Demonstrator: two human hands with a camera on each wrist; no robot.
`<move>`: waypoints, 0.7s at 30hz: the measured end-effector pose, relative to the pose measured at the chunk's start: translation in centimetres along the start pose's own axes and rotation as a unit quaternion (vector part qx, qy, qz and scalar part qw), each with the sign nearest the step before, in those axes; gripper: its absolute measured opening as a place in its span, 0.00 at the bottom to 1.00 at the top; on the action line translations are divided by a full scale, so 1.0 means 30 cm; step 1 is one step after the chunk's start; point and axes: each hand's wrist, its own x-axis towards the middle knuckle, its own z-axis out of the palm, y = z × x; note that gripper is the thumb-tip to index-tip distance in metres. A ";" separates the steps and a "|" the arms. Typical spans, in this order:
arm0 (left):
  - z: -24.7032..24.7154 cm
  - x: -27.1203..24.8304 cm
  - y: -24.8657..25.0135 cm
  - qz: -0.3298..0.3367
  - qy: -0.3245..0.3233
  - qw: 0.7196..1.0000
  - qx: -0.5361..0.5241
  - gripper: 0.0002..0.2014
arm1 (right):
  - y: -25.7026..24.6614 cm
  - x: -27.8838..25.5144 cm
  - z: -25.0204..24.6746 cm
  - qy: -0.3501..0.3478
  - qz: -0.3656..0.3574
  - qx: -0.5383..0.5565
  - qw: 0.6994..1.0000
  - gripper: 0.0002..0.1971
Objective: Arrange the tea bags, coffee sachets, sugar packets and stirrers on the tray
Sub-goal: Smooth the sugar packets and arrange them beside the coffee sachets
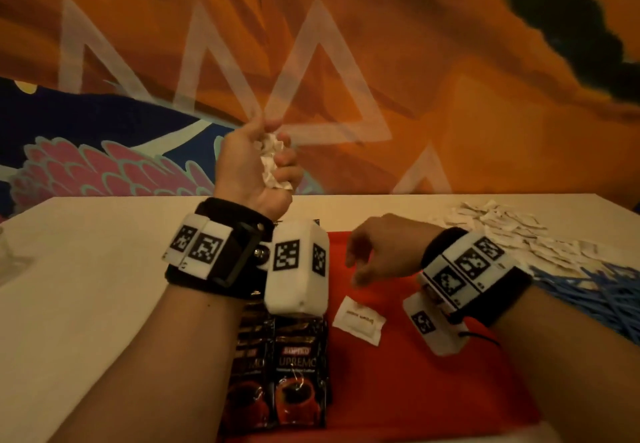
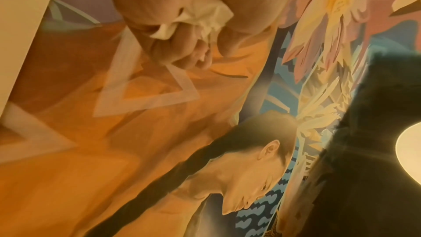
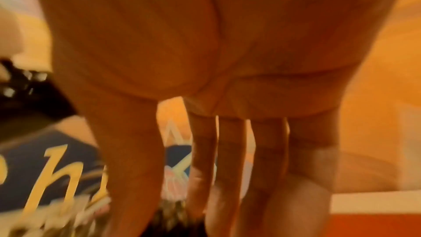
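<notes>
left hand (image 1: 256, 165) gripping white packets (image 1: 272, 162) (crumpled)

1. The left hand (image 2: 182, 12) curls round white packets (image 2: 205, 15), crumpled in its fist.
2. Behind it, an orange mural (image 2: 68, 177) bears pale triangles (image 2: 145, 96), a painted figure, and flowers.

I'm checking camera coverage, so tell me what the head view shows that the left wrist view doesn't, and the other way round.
Only the head view shows the red tray, the coffee sachets on it, one white packet lying on the tray, the right hand empty above it, and the white packets and blue stirrers heaped on the table.

Only the left wrist view shows a painted figure on the mural.

Both show the left hand gripping a bunch of white packets before the orange mural.
</notes>
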 end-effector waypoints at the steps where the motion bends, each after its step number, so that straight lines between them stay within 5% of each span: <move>1: 0.000 -0.007 0.004 -0.009 -0.009 1.000 0.009 0.12 | 0.005 0.003 0.019 -0.039 0.017 -0.031 0.999 0.20; 4: 0.002 -0.022 0.012 -0.026 -0.027 0.998 0.042 0.14 | 0.011 0.010 0.066 -0.111 0.036 -0.065 0.991 0.31; 7: 0.009 -0.028 0.013 -0.032 -0.028 0.996 0.073 0.15 | 0.017 0.015 0.090 -0.142 0.027 -0.037 0.989 0.28; 11: 0.006 -0.029 0.012 -0.034 -0.033 0.994 0.099 0.17 | 0.030 0.019 0.106 -0.147 0.001 0.018 0.989 0.15; 21: -0.027 -0.011 0.011 -0.026 -0.036 0.992 0.121 0.11 | 0.035 0.016 0.098 -0.123 -0.003 0.067 0.990 0.21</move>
